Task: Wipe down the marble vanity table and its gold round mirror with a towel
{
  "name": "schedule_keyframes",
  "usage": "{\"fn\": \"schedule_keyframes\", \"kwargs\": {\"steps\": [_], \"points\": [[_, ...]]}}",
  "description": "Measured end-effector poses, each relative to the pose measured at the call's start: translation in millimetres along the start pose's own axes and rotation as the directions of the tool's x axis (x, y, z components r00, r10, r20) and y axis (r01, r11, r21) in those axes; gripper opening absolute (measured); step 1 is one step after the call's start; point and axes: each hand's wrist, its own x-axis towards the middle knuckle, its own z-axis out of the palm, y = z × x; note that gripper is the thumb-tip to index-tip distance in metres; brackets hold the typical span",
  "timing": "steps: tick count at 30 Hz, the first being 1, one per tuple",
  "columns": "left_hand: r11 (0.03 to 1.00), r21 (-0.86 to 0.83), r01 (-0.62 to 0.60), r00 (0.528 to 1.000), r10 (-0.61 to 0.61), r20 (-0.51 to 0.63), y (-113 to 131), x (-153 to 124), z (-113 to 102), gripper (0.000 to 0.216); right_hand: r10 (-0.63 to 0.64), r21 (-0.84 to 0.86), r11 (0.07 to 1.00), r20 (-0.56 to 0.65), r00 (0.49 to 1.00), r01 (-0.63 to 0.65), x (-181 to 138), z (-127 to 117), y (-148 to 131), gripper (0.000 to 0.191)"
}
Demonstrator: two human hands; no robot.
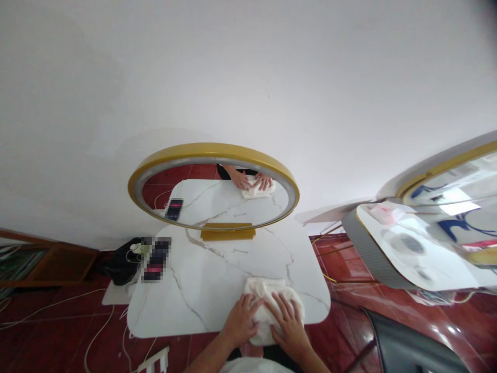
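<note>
A folded white cloth [267, 285] lies at the front right of a white marbled table [229, 305], its near part hanging past the front edge. My left hand [241, 318] rests on the left side of the cloth, fingers spread over it. On the cloth's right side my right hand [288, 322] lies with its fingers apart and fairly flat. Both hands touch the cloth from above, and I see no grip on it. An oval mirror [213, 151] with a gold frame stands at the back of the table and reflects the hands and cloth.
A blurred dark phone-like object [157, 259] lies at the table's left edge. A black bag [123, 259] and loose cables [99, 331] are to the left. At right stand a second white table [404, 254] with a mirror and a black chair [411, 342]. The floor is red tile.
</note>
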Motion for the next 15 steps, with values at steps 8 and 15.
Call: {"fn": "schedule_keyframes", "kwargs": {"steps": [8,15], "points": [[0.998,0.067,0.021,0.999,-0.018,-0.047,-64.3,-41.9,-25.9,0.068,-0.120,0.047,0.992,0.120,0.986,0.115,53.8,-4.6,-48.2,0.068],[0.982,0.127,0.140,0.968,-0.109,-0.227,-115.6,-14.5,-77.6,0.069,-0.055,0.013,0.998,0.106,0.993,0.054,154.8,-26.0,-76.0,0.067]]}}
